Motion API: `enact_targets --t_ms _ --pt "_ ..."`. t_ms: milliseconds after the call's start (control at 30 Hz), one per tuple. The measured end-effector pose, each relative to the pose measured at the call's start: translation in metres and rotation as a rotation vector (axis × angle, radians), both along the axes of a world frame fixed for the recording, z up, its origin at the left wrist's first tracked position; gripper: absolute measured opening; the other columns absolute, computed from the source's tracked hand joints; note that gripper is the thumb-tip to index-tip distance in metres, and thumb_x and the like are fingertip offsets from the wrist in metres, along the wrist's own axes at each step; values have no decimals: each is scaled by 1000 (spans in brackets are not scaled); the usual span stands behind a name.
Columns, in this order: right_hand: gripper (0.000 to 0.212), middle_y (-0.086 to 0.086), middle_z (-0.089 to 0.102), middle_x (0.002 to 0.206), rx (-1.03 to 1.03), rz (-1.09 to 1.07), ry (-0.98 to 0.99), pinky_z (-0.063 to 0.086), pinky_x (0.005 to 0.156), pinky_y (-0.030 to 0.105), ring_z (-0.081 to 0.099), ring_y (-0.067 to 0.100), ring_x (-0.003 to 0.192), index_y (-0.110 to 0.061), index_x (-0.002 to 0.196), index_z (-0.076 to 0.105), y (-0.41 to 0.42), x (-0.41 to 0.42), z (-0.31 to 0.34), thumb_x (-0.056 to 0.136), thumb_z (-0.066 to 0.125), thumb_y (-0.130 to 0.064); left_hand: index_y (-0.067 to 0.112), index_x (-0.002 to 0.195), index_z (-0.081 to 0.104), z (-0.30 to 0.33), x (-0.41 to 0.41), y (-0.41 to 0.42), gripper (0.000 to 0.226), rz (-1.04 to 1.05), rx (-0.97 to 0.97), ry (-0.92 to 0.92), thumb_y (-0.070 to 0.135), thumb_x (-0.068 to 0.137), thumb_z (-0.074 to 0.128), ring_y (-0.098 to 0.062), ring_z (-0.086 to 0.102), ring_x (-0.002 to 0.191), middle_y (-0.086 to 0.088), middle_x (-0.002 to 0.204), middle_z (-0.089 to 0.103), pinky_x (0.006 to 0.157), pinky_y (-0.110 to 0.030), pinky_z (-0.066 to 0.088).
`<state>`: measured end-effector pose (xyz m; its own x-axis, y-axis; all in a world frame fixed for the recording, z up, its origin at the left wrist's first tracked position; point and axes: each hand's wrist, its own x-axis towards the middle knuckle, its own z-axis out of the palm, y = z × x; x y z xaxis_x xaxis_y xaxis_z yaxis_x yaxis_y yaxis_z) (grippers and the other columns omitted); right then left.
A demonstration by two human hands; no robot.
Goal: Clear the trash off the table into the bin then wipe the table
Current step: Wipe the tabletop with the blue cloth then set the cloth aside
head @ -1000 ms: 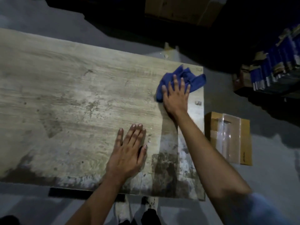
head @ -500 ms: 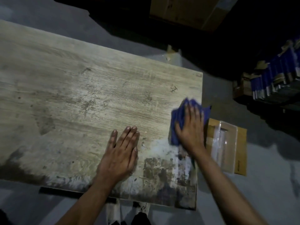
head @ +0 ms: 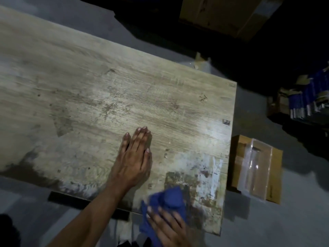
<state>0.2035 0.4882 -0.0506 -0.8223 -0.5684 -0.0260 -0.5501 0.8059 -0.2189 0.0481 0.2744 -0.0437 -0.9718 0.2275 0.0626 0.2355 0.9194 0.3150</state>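
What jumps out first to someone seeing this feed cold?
The blue cloth under the right hand at the table's near edge, on the badly worn, stained corner. Then the left hand pressed flat mid-table. On the floor right of the table lies a cardboard box with clear plastic on it.

Dim scene; a soft light pools on the surface (head: 178, 107), corners fall black, and everything is slightly motion-blurred.

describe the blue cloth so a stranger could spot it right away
Find the worn wooden table and follow its near edge toward the right corner. There the right hand presses a crumpled cloth. It is the only deep blue thing on the table.
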Motion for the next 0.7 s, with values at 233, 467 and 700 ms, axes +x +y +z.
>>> enact_targets --t_ms 233,467,700 --pt "49 2 66 105 -503 -466 25 48 100 37 62 30 97 -6 113 69 92 -194 89 115 30 -36 15 174 18 0 -13 -57 67 122 -83 -63 41 113 23 -17 3 171 -1 184 9 136 -59 12" --pt "80 14 46 165 -155 -525 -68 22 129 43 40 32 153 -11 157 49 32 -394 32 106 17 -63 21 175 6 3 -12 -53 67 134 -79 -90 42 115 26 -11 -9 170 5 184 -2 137 -56 6" --pt "64 5 25 177 27 -181 9 14 133 50 17 26 165 -15 169 27 -85 -196 22 112 26 -45 17 174 22 -2 -17 -57 66 139 -112 -33 30 110 34 -15 8 170 0 183 17 136 -58 11"
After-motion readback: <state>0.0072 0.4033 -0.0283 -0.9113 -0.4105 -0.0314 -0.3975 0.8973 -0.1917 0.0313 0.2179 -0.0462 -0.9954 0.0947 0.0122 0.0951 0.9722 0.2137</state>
